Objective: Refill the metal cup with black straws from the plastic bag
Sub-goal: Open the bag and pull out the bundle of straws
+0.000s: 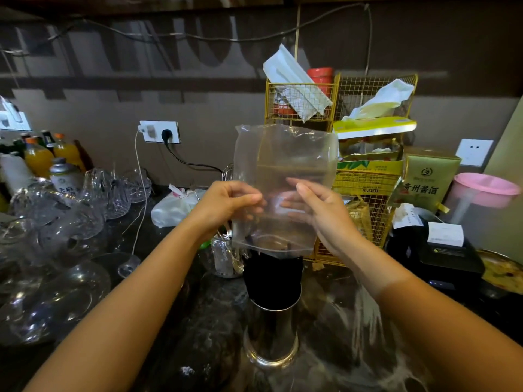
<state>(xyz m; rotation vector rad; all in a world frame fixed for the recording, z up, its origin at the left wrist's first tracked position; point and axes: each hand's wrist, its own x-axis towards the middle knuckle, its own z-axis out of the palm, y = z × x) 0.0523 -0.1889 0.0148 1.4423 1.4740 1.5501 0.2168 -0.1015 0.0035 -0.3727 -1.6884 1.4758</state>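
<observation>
left hand: mine, fingers pinched on the left side of the clear plastic bag, thumb toward me
right hand: mine, gripping the bag's right side, fingertips showing through the film
plastic bag: held up in the air between both hands, looks empty, lower edge hanging just over the straw tops; can't tell which end is the open one
black straws: dense bunch standing upright in the metal cup, sticking out well above its rim
metal cup: shiny, upright on the dark desk, directly below the bag, centre of view
left of cup: clear glasses, some tipped over, orange drink bottles behind them
small glass jar: just beside the straws, on the left
behind bag: yellow wire rack with paper packs and a tissue box
far right: pink-lidded pitcher, black receipt printer near it
</observation>
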